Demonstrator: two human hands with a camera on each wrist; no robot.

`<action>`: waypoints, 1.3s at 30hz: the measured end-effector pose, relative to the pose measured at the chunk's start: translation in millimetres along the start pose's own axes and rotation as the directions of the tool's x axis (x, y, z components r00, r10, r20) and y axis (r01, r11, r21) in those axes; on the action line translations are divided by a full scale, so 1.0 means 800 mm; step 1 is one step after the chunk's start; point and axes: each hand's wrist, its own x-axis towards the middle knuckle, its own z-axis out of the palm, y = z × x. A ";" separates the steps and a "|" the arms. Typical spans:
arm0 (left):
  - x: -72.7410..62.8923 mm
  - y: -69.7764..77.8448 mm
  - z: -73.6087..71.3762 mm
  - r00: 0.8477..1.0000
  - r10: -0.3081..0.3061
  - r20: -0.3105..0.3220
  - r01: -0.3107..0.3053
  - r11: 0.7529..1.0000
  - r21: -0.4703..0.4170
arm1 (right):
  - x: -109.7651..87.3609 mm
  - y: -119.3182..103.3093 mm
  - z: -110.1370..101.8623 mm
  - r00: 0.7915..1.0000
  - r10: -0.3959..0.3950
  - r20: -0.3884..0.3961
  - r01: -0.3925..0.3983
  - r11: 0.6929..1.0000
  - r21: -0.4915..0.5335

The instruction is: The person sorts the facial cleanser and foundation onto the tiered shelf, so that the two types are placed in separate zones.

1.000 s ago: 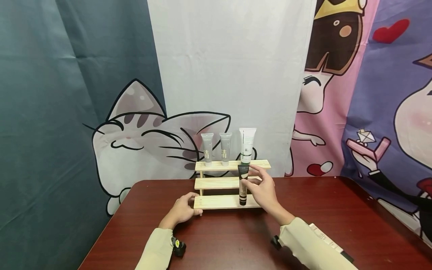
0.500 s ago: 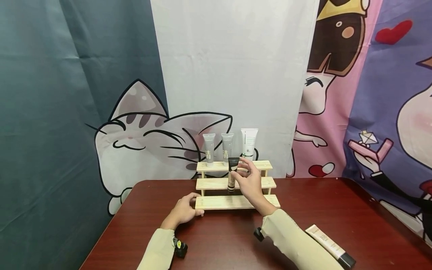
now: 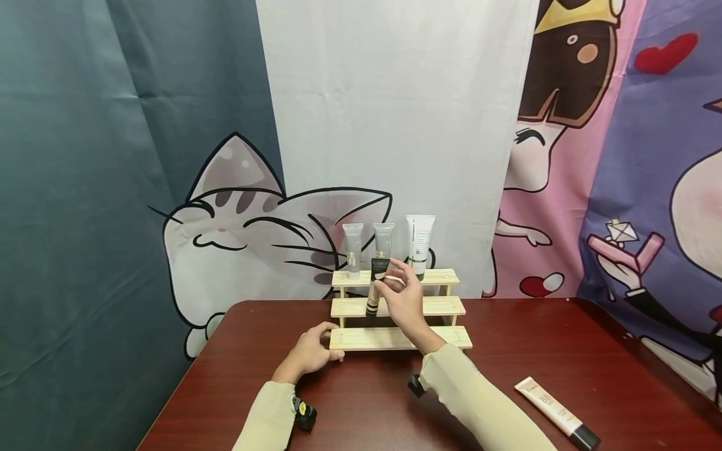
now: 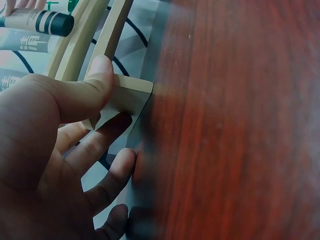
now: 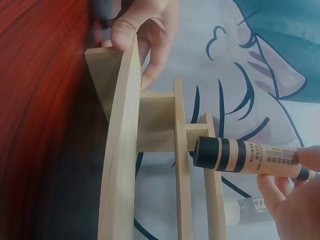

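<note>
A three-tier wooden display stand (image 3: 366, 338) sits at the back of the table. My left hand (image 3: 309, 352) grips the left end of its lowest shelf, thumb along the edge and forefinger beneath, as the left wrist view shows. Between thumb and fingers, my right hand (image 3: 405, 304) pinches a small beige cosmetic tube (image 5: 262, 159) with black bands. Its black cap (image 5: 206, 152) points down, slightly tilted, in front of the middle shelf (image 3: 434, 305) and left of its centre. On the top shelf stand two translucent grey tubes, one at left (image 3: 353, 250) and another (image 3: 383, 240) partly covered by the held tube.
Farther right on the top shelf stands a larger white tube (image 3: 420, 241). A beige BB cream tube (image 3: 549, 404) with a black cap lies on the red-brown table (image 3: 361, 407), right of my right sleeve. A printed cartoon curtain (image 3: 225, 244) hangs behind the table.
My right hand has carried the small beige tube up and left, from before the lowest shelf to the middle one. The left hand keeps its hold on the stand.
</note>
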 end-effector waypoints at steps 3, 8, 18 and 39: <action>0.000 0.001 -0.001 1.000 0.005 -0.001 -0.005 1.000 -0.002 | 0.003 0.005 0.007 1.000 -0.023 0.002 0.024 0.999 -0.039; -0.001 0.002 -0.002 1.000 -0.002 0.013 0.002 1.000 -0.017 | 0.009 0.010 0.015 0.999 -0.045 0.008 0.046 0.996 -0.077; -0.001 0.002 -0.003 1.000 0.004 0.026 -0.003 1.000 -0.020 | -0.001 -0.032 0.025 0.998 -0.049 0.042 0.053 0.992 -0.113; -0.002 -0.002 -0.001 0.999 0.005 0.036 -0.003 0.999 -0.043 | 0.013 0.026 0.032 0.997 -0.074 0.035 0.078 0.984 -0.158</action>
